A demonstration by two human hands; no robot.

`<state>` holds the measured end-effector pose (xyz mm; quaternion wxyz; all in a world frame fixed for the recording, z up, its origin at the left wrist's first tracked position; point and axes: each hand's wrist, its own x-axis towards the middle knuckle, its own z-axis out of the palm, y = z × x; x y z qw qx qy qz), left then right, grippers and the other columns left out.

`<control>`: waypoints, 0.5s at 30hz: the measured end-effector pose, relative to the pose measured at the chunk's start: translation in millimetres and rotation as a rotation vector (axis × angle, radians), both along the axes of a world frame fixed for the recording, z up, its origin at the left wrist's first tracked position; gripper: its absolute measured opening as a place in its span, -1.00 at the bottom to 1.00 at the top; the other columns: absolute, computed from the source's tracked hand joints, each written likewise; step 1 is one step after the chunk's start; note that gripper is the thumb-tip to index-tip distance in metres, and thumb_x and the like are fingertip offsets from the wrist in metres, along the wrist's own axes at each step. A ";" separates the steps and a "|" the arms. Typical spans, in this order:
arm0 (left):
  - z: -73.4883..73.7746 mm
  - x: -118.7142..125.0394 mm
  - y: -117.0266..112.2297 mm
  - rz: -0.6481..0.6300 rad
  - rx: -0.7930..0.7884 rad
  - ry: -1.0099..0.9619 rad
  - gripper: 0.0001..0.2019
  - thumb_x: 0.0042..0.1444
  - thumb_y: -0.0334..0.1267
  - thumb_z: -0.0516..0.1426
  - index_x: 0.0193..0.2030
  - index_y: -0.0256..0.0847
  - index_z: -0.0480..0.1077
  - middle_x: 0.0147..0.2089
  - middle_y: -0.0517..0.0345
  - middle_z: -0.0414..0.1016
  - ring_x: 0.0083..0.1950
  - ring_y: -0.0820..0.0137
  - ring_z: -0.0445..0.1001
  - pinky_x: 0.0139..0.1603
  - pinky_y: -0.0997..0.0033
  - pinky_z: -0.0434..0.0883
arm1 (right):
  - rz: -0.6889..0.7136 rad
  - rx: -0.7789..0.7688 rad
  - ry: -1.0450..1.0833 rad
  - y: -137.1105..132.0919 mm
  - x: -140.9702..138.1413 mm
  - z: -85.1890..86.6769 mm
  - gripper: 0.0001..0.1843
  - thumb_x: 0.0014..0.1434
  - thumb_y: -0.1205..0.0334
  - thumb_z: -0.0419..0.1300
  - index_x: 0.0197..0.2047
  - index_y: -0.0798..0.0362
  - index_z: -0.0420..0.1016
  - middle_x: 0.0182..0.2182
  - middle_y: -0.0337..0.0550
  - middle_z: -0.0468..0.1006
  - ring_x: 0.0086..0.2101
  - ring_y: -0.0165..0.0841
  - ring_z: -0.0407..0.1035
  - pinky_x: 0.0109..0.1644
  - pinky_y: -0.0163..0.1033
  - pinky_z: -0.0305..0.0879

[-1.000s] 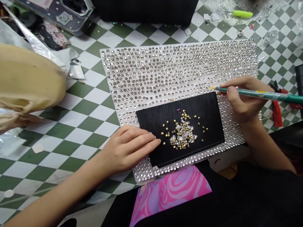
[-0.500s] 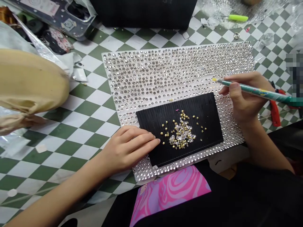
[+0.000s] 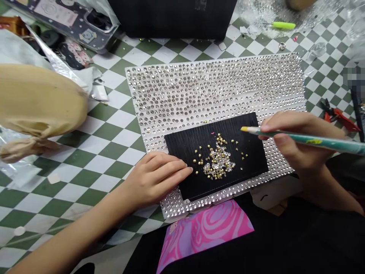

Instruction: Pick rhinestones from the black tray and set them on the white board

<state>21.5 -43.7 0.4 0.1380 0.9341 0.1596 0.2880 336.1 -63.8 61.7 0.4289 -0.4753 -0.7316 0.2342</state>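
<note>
My right hand (image 3: 299, 140) pinches a green pencil-like picker pen (image 3: 322, 142) with a yellow tip, held over the right end of a black ridged tray (image 3: 182, 152). A pile of small gold and clear rhinestones (image 3: 219, 161) lies on that tray, with a few loose stones around it. Fingers stretched out, my left hand (image 3: 159, 177) rests on the tray's left edge. Beneath the tray spreads a white sheet (image 3: 216, 87) covered in rows of shiny rhinestones. What the underside of my left hand touches is partly hidden.
A tan cloth-wrapped bundle (image 3: 42, 101) sits on the checkered tablecloth (image 3: 111, 140) at left. Behind are a phone case (image 3: 71, 23), a black box (image 3: 171, 19) and a lime-handled tool (image 3: 283, 25). Red-handled pliers (image 3: 342, 118) lie at right; a pink-purple patterned piece (image 3: 211, 228) is near my body.
My right hand has brought the picker pen down and to the left, from above the rhinestone sheet to over the black tray. My left hand stays in place.
</note>
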 end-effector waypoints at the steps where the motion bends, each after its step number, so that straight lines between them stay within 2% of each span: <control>1: 0.1 -0.1 0.0 0.000 0.000 0.000 -0.79 0.28 -0.42 0.00 -0.08 -0.28 0.43 -0.23 0.13 0.54 -0.11 0.42 0.40 -0.12 0.36 0.35 | 0.017 -0.038 -0.033 -3.4 -2.8 0.8 -0.65 0.08 0.48 0.23 -0.06 0.00 0.54 -0.30 -0.22 0.60 -0.30 -0.42 0.49 -0.27 -0.26 0.41; 4: -0.1 -0.5 -0.2 0.001 0.002 0.002 -0.79 0.29 -0.42 -0.02 -0.08 -0.28 0.43 -0.22 0.12 0.54 -0.11 0.42 0.40 -0.12 0.35 0.35 | 0.099 -0.104 -0.125 -7.9 -8.6 0.2 -0.52 0.05 0.49 0.25 0.04 -0.05 0.47 -0.20 -0.24 0.60 -0.22 -0.44 0.50 -0.19 -0.32 0.44; 6: -0.5 -0.6 -0.2 0.000 0.003 0.006 -0.79 0.28 -0.42 -0.01 -0.07 -0.28 0.43 -0.21 0.12 0.54 -0.11 0.41 0.40 -0.11 0.35 0.35 | 0.153 -0.142 -0.141 -7.5 -10.9 -1.1 -0.52 0.06 0.50 0.24 0.04 -0.06 0.46 -0.20 -0.22 0.60 -0.21 -0.44 0.50 -0.16 -0.31 0.43; 15: -0.4 0.7 0.0 0.018 0.017 0.008 -0.80 0.26 -0.41 0.01 -0.09 -0.23 0.43 -0.25 0.14 0.54 -0.13 0.45 0.44 -0.12 0.40 0.36 | 0.115 -0.154 -0.169 -7.8 -21.0 -5.3 -0.81 0.06 0.45 0.22 -0.24 0.04 0.51 -0.45 -0.21 0.54 -0.37 -0.43 0.44 -0.32 -0.28 0.38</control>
